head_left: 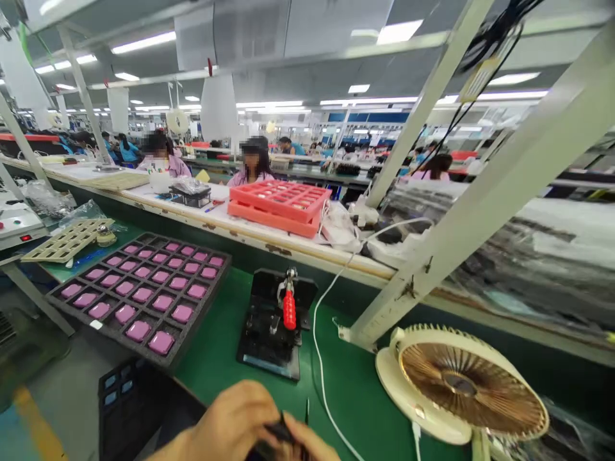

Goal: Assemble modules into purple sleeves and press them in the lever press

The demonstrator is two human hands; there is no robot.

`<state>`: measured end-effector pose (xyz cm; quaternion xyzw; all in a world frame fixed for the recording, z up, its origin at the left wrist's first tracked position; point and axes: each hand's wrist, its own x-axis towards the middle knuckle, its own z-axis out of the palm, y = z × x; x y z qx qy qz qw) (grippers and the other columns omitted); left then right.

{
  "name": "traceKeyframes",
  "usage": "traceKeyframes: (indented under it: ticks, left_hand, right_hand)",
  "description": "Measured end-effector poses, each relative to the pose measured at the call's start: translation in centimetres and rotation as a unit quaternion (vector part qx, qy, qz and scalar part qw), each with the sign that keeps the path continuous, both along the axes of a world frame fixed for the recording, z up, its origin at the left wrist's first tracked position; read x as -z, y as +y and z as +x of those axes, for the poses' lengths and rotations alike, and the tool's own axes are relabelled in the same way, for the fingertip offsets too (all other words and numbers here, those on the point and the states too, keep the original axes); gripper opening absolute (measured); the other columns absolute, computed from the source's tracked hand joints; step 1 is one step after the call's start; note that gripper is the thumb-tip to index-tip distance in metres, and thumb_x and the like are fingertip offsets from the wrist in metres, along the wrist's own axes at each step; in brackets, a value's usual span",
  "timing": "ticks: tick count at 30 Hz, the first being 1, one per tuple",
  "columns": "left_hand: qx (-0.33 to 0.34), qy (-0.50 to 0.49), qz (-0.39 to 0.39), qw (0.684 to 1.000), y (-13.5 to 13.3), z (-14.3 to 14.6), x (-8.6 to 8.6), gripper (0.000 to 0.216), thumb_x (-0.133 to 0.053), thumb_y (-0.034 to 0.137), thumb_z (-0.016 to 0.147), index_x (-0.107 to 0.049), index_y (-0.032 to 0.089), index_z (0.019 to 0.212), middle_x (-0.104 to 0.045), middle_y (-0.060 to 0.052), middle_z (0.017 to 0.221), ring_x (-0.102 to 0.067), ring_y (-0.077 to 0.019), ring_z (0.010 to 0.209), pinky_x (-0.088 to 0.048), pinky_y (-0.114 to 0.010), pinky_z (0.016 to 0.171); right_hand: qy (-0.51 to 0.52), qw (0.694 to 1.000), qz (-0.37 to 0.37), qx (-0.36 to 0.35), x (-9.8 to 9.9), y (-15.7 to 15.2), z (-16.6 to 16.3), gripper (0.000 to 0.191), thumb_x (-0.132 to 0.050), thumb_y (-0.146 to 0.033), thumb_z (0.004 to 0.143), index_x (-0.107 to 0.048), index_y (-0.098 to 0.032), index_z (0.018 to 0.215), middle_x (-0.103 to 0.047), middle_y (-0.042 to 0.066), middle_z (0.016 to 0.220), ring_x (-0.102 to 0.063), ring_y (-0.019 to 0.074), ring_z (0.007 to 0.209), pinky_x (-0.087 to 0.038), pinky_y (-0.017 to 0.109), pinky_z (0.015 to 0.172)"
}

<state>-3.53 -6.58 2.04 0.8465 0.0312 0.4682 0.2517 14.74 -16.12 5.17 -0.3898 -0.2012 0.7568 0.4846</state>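
Note:
At the bottom edge my left hand (233, 416) pinches a small black part (280, 432), which its fingers mostly hide. My right hand (310, 443) shows only as fingers at the frame edge, against the same part. A thin dark tip (306, 411) stands up just above them. Both hands are over a green bench mat (355, 397). Beyond them stands a black hand-press jig with a red handle (289, 310). To the left, a dark foam tray (72, 301) holds rows of pink square parts.
A black tray (127, 410) sits at the lower left, and a cream desk fan (461, 384) stands at the right. A white cable (321, 358) crosses the mat. Red stacked trays (278, 208) rest on the raised shelf. Co-workers sit at benches beyond.

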Motion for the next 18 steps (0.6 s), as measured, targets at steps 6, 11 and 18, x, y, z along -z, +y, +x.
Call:
traceKeyframes:
  ticks: [6, 11, 18]
  left_hand:
    - [-0.043, -0.044, -0.108, 0.992, 0.8, -0.2, -4.4, 0.034, -0.062, -0.001, 0.097, -0.075, 0.022, 0.118, -0.077, -0.007, 0.106, -0.076, -0.0181, 0.096, -0.065, -0.032, 0.085]
    - [-0.039, -0.06, -0.128, 0.989, 0.9, -0.6, -5.9, 0.033, -0.066, -0.002, 0.094, -0.076, 0.022, 0.114, -0.077, -0.005, 0.102, -0.076, -0.0174, 0.092, -0.065, -0.031, 0.082]
    - [-0.047, -0.043, -0.144, 0.988, 0.7, -1.0, -5.7, 0.026, -0.068, 0.002, 0.094, -0.076, 0.021, 0.108, -0.076, -0.005, 0.094, -0.073, -0.0179, 0.086, -0.063, -0.031, 0.079]
  right_hand:
    - [0.184, 0.98, -0.079, -0.012, -2.8, 0.7, -2.0, 0.053, -0.092, -0.056, 0.078, -0.057, -0.016, 0.078, -0.03, -0.015, 0.053, -0.008, -0.0001, 0.04, -0.012, 0.016, 0.036]
    - [0.236, 0.97, -0.047, -0.031, -4.5, 1.3, -2.7, 0.051, -0.087, -0.049, 0.085, -0.048, -0.019, 0.072, -0.034, -0.014, 0.052, -0.011, 0.0002, 0.038, -0.013, 0.016, 0.037]
    - [0.257, 0.962, -0.093, -0.011, -4.2, 1.0, -3.7, 0.057, -0.095, -0.047, 0.076, -0.044, -0.02, 0.071, -0.037, -0.015, 0.05, -0.01, -0.0002, 0.037, -0.011, 0.017, 0.035]
